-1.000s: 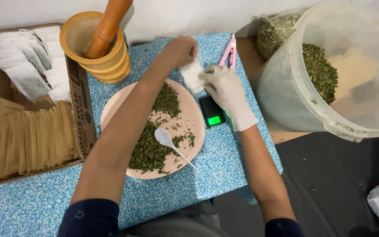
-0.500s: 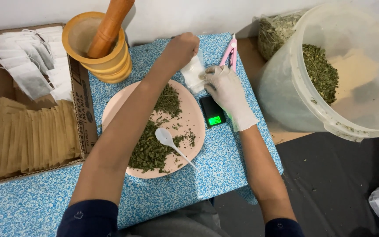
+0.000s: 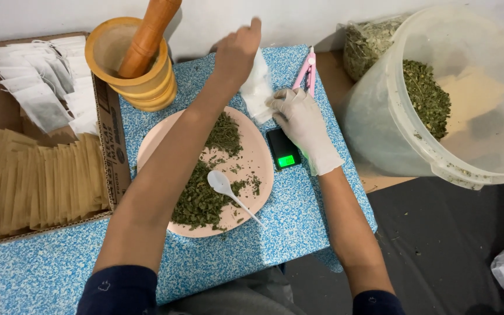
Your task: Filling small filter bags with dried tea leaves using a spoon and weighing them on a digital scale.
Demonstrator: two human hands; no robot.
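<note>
Risk: the left forearm spans the pink plate (image 3: 252, 125) of dried green herb (image 3: 196, 201), so a dropped elbow could scatter leaf over the blue speckled bench (image 3: 298, 219) or flick the white spoon (image 3: 224, 185), and a tug on the white filter bag (image 3: 256, 87) may spill it off the small pocket scale (image 3: 283, 155). Left hand (image 3: 237, 51), bare, is raised past the plate with its grip pinched shut on the bag's top edge, beside the wooden mortar (image 3: 129, 67). Right hand (image 3: 303, 121), gloved, lies low over the scale, its grip closed on the bag's lower part, pink sealing clip (image 3: 307, 69) just beyond
</note>
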